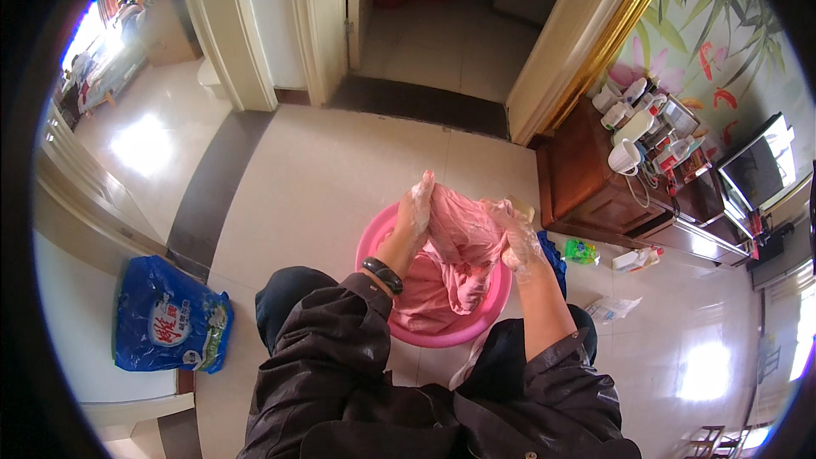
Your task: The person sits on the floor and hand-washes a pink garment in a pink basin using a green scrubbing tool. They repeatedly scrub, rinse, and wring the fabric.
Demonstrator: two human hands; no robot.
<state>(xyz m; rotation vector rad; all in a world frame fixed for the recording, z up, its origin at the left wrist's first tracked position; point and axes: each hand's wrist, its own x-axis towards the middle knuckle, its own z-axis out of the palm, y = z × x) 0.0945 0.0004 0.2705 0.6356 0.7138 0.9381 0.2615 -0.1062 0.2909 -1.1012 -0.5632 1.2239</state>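
Pink wet cloth (462,226) is stretched between my two hands over a pink plastic basin (440,339), and part of it hangs down into the basin. My left hand (417,201), with suds on its skin and a dark bangle at the wrist, grips the cloth's left side, thumb pointing up. On the right side, my right hand (519,239) holds a bunched part of the same cloth, also with suds on it. More pink fabric (421,296) lies in the basin. The basin stands on the tiled floor between my knees.
A blue detergent bag (172,315) stands at the left. At the right are a wooden cabinet (586,185) holding bottles and a white cup (624,156), a green packet (581,251), a white bottle (637,259) and a plastic bag (612,309) on the floor. A doorway lies ahead.
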